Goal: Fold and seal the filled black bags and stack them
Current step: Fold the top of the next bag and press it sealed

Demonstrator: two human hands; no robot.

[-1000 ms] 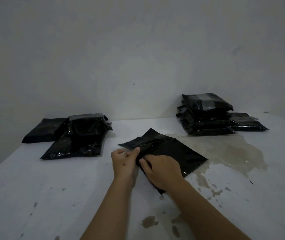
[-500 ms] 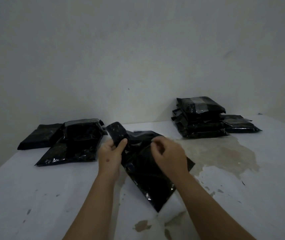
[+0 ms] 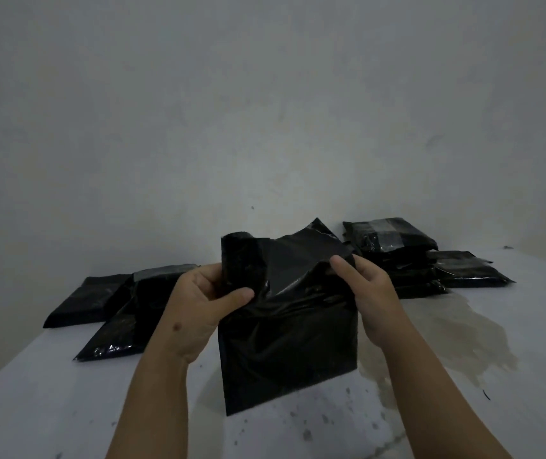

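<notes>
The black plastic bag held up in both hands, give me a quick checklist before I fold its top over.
1. Left hand grips the black plastic bag at its top corner: ok.
2. Right hand holds the opposite top edge: ok.
3. Top flap flat for folding: not ok, crumpled.
4. Bag filled: cannot tell.
5. Bare white table below for laying it down: ok.
6. Stack of sealed black bags within view, far right: ok.

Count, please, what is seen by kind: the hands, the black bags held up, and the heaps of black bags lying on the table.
hands: 2, the left hand and the right hand
held black bag: 1
heaps on the table: 2, the left heap and the right heap
total: 5
</notes>
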